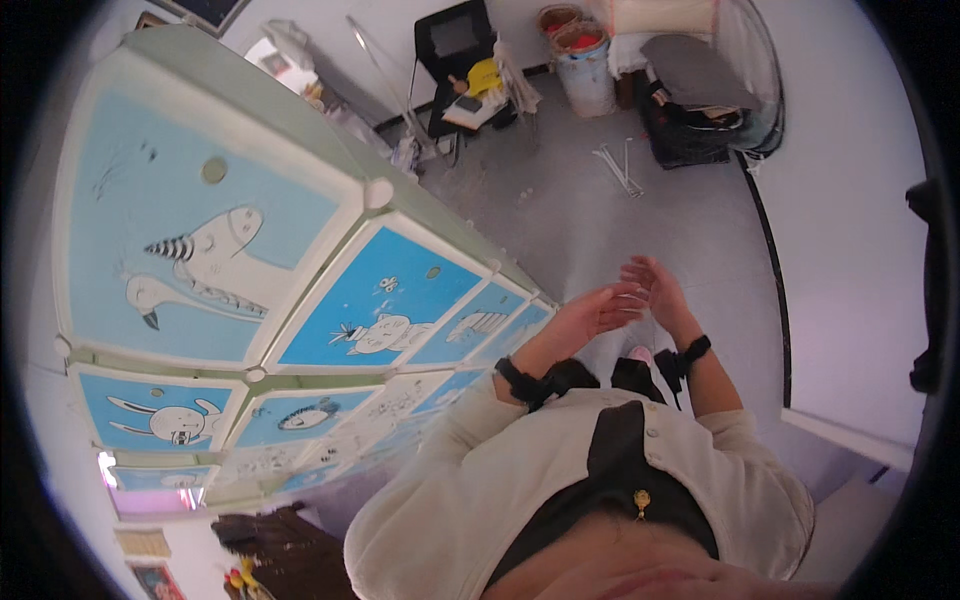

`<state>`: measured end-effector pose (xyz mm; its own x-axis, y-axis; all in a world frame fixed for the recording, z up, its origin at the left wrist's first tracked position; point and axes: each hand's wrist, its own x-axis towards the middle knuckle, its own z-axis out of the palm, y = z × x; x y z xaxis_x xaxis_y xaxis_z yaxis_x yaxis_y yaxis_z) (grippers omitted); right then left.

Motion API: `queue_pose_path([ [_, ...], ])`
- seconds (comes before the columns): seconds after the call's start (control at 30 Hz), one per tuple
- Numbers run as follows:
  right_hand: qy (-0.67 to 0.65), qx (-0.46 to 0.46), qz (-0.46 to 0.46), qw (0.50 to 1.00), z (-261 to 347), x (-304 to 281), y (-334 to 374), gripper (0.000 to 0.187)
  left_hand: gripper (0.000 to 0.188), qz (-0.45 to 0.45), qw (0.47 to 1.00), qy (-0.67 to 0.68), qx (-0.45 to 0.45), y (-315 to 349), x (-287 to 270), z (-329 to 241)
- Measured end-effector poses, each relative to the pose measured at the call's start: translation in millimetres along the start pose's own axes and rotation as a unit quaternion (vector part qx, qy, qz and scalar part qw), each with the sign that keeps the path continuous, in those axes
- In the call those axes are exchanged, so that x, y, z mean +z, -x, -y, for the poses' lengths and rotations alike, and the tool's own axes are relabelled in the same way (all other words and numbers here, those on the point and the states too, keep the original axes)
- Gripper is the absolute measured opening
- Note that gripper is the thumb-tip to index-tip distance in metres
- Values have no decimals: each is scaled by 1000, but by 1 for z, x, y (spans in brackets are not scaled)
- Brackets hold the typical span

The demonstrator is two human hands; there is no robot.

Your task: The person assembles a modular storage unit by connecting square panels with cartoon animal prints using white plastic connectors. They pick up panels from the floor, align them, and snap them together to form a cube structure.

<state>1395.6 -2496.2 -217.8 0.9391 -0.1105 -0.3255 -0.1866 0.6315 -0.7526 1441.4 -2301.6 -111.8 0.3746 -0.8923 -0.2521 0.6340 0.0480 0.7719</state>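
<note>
My left hand [607, 308] is held in front of my body with its fingers stretched out and nothing in them. Beside it, my right hand [655, 287] is raised, fingers extended and slightly curved, also without anything in it. The fingertips come close together or overlap; I cannot tell whether they touch. Each wrist wears a black strap with a small device [680, 364]. Nearest to my left arm stands a tall cube cabinet [372, 198] with blue and white panel doors printed with cartoon animals.
Several thin white rods [620, 170] lie on the grey floor ahead. Against the far wall are a black chair [452, 45] piled with things, a tall bin [585, 75] and a dark bag-like heap [690, 100]. A white wall [840, 200] runs along the right.
</note>
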Motion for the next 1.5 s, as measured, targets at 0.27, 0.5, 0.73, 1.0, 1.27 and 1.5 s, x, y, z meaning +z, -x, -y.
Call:
queue_pose_path([
  [0.27,-26,98,241,965,81,53,-105,56,32,-242,964,95,62,-133,-73,-22],
  [0.5,96,85,237,963,137,58,-213,55,29,-307,946,-18,102,-195,-137,-80],
  [0.73,88,190,235,949,129,38,-303,34,36,-399,913,-42,77,-214,-173,-70],
  [1.0,249,322,314,858,84,51,-343,43,33,-623,774,104,49,-169,-121,-21],
  [1.27,343,270,559,705,6,100,-235,24,38,-747,658,-86,-40,-95,-61,36],
  [1.5,378,371,615,584,-152,172,-89,21,36,-773,628,-88,-22,63,2,160],
])
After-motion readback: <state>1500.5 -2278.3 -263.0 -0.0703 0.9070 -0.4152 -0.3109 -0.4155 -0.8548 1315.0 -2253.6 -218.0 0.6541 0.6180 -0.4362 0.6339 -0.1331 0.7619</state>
